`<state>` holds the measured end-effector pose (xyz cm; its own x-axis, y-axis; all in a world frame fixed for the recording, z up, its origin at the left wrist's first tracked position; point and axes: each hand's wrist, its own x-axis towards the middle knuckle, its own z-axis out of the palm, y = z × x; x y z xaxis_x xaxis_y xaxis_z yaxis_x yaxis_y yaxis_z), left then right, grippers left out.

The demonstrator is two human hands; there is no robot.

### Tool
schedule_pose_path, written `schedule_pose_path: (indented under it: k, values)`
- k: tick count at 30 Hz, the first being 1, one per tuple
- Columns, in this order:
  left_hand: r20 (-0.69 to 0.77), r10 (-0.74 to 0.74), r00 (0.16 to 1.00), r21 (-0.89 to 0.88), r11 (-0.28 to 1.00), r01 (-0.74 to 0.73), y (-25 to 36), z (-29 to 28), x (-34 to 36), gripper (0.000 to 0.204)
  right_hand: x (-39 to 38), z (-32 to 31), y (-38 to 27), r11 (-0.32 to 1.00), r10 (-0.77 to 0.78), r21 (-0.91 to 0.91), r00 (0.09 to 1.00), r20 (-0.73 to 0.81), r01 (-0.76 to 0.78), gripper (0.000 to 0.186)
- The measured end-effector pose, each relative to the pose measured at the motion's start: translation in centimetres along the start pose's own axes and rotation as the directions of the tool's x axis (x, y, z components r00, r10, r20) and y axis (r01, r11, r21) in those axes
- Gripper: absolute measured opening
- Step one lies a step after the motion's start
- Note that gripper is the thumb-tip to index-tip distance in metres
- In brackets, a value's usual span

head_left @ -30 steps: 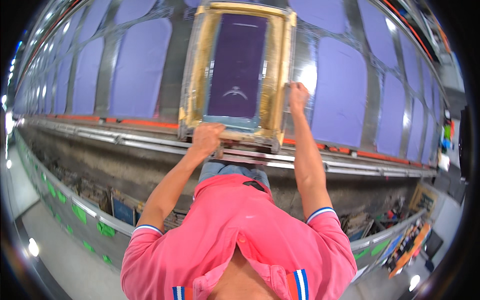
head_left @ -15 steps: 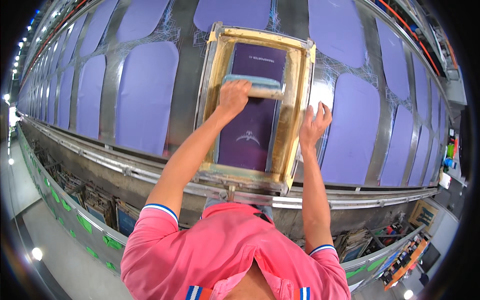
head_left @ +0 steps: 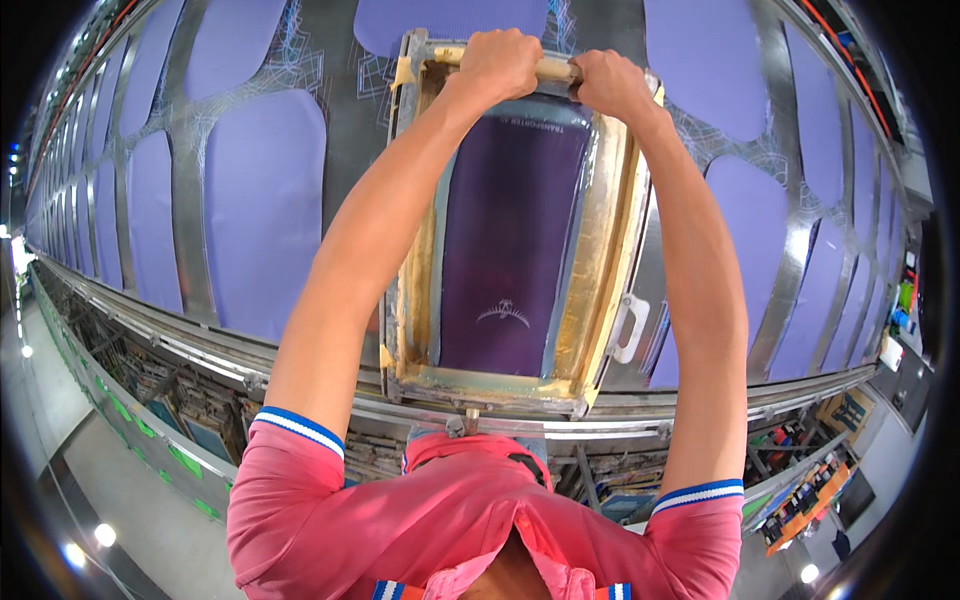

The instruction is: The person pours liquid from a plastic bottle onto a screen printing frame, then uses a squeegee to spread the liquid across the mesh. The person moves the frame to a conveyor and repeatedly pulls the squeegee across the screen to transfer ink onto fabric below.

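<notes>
At the far end of a screen-printing frame, both of my arms reach up to a squeegee with a pale bar. My left hand is closed on it, and my right hand grips it just to the right, fingers curled over the bar. The frame has taped yellowish borders round a dark purple mesh panel, which carries pale lettering and a small pale emblem. A white handle sticks out from the frame's right side.
Rows of lilac cut panels lie on the long dark print table on both sides. A metal rail runs along its near edge. Below are stacked screens; an orange shelf with small items stands at lower right.
My left hand moved from the near edge up to the far end with the squeegee. My right hand left the frame's right side and joined it on the squeegee.
</notes>
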<state>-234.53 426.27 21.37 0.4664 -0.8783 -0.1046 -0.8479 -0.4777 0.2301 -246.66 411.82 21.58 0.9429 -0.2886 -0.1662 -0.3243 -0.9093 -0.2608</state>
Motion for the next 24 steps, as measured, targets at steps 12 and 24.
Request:
schedule_pose_path:
  k: [12,24]
  values:
    - [-0.013,-0.007,1.000,-0.187,0.982,0.004,8.5,5.9,-29.5,0.021,-26.6,8.4,-11.7,0.970,-0.150,0.173,0.981,-0.121,0.169,0.008]
    - [0.098,-0.022,0.995,-0.180,0.983,0.040,8.8,4.9,-31.0,0.013,-28.7,8.2,-12.8,0.983,-0.106,0.150,0.994,-0.022,0.108,0.010]
